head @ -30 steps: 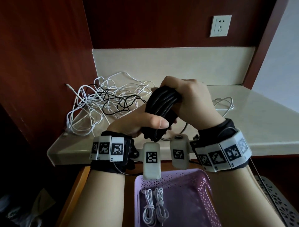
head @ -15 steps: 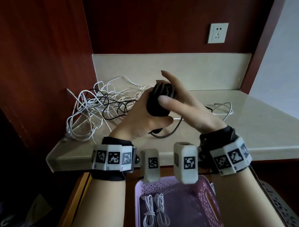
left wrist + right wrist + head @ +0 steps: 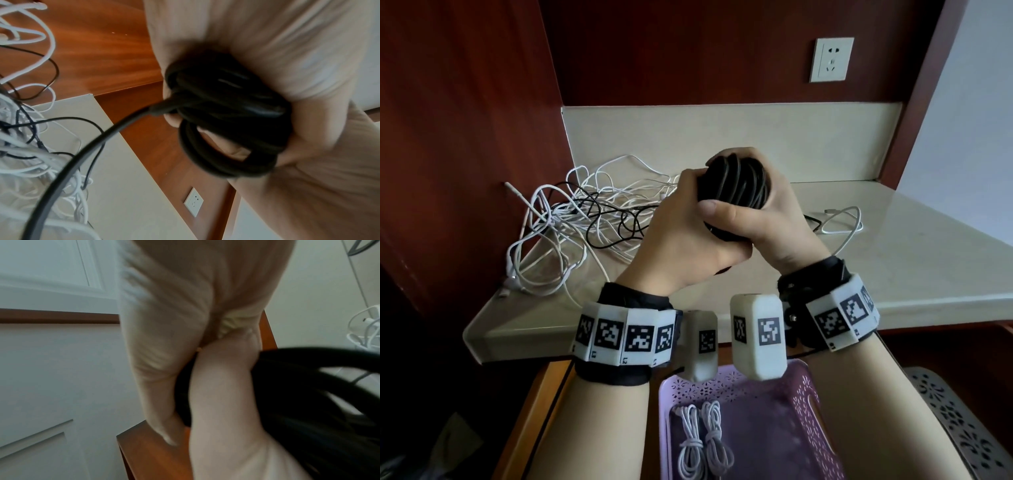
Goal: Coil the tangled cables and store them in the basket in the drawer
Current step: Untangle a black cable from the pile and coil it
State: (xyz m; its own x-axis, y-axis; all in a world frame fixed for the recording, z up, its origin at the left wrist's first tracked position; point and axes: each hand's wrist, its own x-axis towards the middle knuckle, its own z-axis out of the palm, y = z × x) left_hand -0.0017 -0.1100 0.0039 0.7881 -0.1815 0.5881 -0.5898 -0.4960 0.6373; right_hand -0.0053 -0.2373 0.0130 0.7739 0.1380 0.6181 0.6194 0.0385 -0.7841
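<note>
Together, your fingers were curled round the black cable coil [image 3: 736, 185]: your left hand [image 3: 681, 240] gripped it from the left with its thumb across the front, and your right hand [image 3: 780, 222] wrapped it from the right, both above the counter [image 3: 893, 274]. From the head camera the coil's long axis ran up and away from you, tilted a little left. Only the left wrist camera showed a loose black strand [image 3: 86, 154] leaving the bundle toward the tangled white cables [image 3: 558, 233]. Below your wrists, the purple basket [image 3: 804, 404] in the drawer [image 3: 541, 394] held two coiled white cables [image 3: 703, 442].
</note>
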